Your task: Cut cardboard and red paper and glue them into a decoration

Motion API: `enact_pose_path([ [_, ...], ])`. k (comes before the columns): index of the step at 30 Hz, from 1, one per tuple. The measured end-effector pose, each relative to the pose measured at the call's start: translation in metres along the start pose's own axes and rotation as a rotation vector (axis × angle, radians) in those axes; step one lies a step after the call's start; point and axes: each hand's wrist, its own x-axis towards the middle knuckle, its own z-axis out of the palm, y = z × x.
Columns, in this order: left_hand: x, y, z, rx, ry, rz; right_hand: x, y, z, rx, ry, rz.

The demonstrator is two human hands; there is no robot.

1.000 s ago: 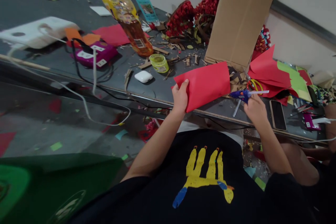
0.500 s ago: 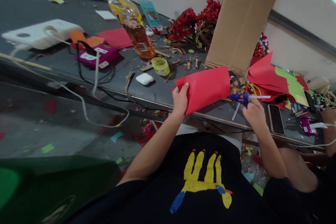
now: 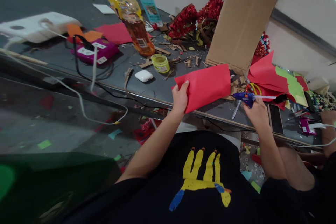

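My left hand (image 3: pixel 180 98) is closed on the left end of a red paper sheet (image 3: pixel 207 87), thumb on top, and the sheet is raised over the table's front edge. To the right, my right hand (image 3: pixel 257 112) is wrapped round a blue glue gun (image 3: pixel 244 98) with a clear glue stick (image 3: pixel 265 97) coming out of its back. The gun's nozzle points left, just beside the sheet's right edge. Yellow-handled scissors (image 3: pixel 255 89) lie behind the gun, and a phone (image 3: pixel 275 119) is right of my right hand.
A tall cardboard piece (image 3: pixel 245 21) stands behind the sheet. Left of it are a yellow-capped bottle (image 3: pixel 133 21), a blue-capped bottle (image 3: pixel 149 1), a yellow-green jar (image 3: pixel 160 63), a white case (image 3: pixel 144 76) and a purple power strip (image 3: pixel 97 51). Another person's arm (image 3: pixel 328 129) is far right.
My right hand and the glue gun have moved slightly to the right, away from the sheet's edge. My left hand still holds the red paper in nearly the same place.
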Motion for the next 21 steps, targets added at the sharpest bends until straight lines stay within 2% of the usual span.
enact_pose_path([
  [8,0.000,-0.003,0.000,-0.021,-0.014,0.002,-0.006,0.001,-0.008,-0.124,-0.085,0.002],
  [14,0.001,-0.002,-0.001,0.004,-0.031,0.014,-0.013,0.010,-0.014,-0.141,-0.067,-0.028],
  [18,-0.006,0.000,-0.002,0.056,-0.082,-0.012,-0.011,0.033,-0.009,-0.017,-0.030,0.096],
  [21,-0.025,0.005,-0.003,0.129,-0.208,-0.027,-0.005,0.049,0.005,0.119,0.022,0.211],
])
